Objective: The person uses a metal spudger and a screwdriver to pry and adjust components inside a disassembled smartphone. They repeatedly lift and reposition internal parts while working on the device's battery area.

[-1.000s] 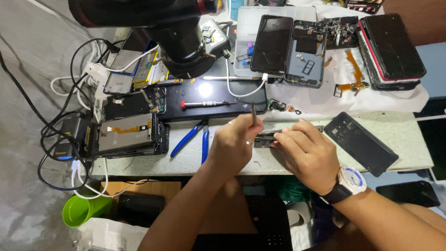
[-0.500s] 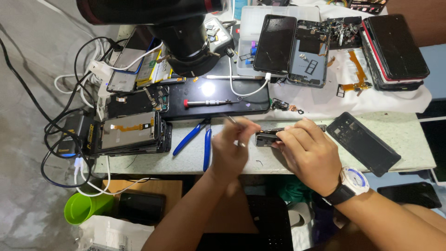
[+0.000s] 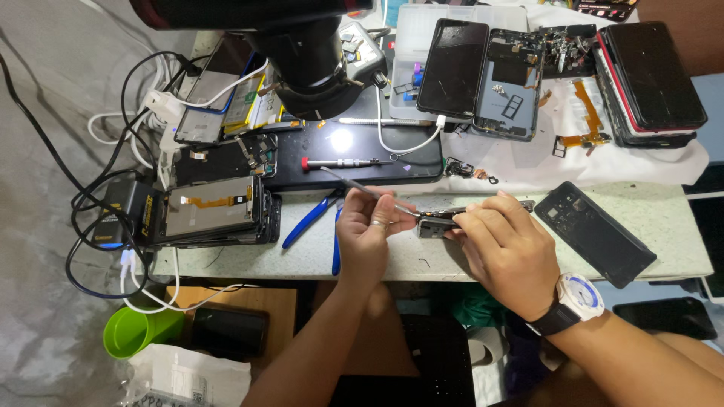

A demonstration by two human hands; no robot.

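Now left hand pinching tweezers, right hand gripping small phone part

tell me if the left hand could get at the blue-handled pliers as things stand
Probably yes, but not freely: the left hand is holding tweezers. The blue-handled pliers lie on the table right beside it, with nothing between.

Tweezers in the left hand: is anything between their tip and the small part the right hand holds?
Nothing visible: the tweezers in the left hand reach straight to the small dark part pinched by the right hand.
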